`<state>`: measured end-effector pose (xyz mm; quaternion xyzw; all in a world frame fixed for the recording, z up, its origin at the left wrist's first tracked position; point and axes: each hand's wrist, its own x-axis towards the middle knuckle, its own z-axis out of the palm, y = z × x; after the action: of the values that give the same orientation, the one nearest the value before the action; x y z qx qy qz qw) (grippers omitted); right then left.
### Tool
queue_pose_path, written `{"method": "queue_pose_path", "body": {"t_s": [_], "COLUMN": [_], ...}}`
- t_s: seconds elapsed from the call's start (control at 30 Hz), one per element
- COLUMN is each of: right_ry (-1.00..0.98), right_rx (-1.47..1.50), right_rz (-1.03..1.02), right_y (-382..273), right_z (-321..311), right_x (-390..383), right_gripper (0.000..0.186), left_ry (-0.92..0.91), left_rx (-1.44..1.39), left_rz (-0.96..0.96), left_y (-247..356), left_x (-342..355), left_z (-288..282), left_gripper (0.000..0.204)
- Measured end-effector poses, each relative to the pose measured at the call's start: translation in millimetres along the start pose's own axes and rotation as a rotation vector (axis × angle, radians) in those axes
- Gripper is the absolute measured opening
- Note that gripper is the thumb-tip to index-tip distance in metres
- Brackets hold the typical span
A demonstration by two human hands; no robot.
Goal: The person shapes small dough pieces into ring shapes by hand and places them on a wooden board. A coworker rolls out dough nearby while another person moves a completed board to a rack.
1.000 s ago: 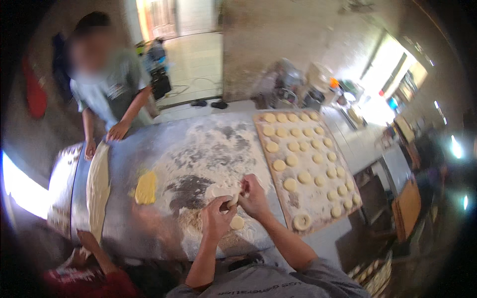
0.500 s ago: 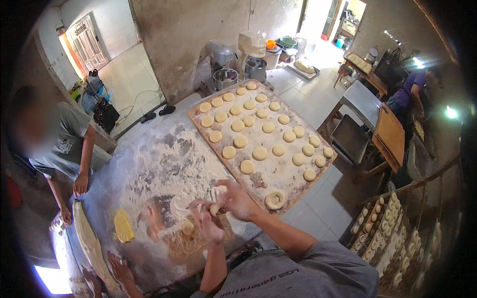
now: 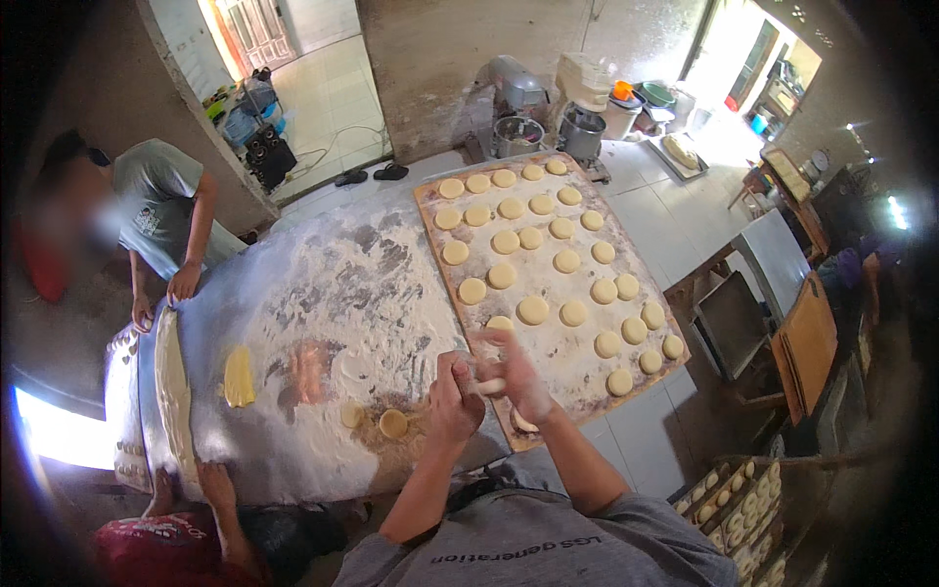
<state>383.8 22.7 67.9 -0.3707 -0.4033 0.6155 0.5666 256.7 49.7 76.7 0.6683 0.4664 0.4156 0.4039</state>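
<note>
My left hand [image 3: 459, 396] is closed on a pale piece of dough [image 3: 488, 385] over the near left edge of the floured board [image 3: 570, 346]. My right hand [image 3: 523, 377] is at the dough, its fingers raised and smeared by motion. Rows of dough rounds [image 3: 532, 311] lie on the board, one near piece partly hidden by my right arm. Left of my hands, two dough rounds [image 3: 393, 423] sit on the floury metal table [image 3: 293, 264], with a yellow patch of fat [image 3: 239, 376] farther left.
A worker [image 3: 166, 215] and another in red [image 3: 156, 543] have hands at a long dough strip [image 3: 172, 384]. Mixers [image 3: 518, 93] stand at the back. At right are trays [image 3: 724, 323], wooden boards [image 3: 805, 342], a bent-over person [image 3: 861, 264] and a rack of shaped dough [image 3: 734, 509].
My hands have moved right with the dough, from over the metal table to the board's edge, and my right fingers have lifted. The whole view has shifted as the camera turned.
</note>
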Motion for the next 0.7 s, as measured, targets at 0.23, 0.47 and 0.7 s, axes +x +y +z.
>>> {"method": "queue_pose_path", "body": {"t_s": [0.23, 0.47, 0.7], "right_ry": [0.118, -0.178, -0.054], "right_rx": [0.135, 0.867, -0.088], "right_rz": [0.069, -0.092, 0.053], "right_y": [-20, -19, -11], "right_z": [-34, -64, -95], "right_x": [-8, -22, -20], "right_gripper": [0.039, 0.064, 0.069], "left_ry": [0.019, -0.006, -0.065], "left_rx": [0.020, 0.020, 0.043], "left_rz": [0.008, 0.022, 0.063], "left_y": [19, 14, 10], "left_x": [5, 2, 10], "left_z": [29, 59, 85], "left_gripper": [0.023, 0.021, 0.035]}}
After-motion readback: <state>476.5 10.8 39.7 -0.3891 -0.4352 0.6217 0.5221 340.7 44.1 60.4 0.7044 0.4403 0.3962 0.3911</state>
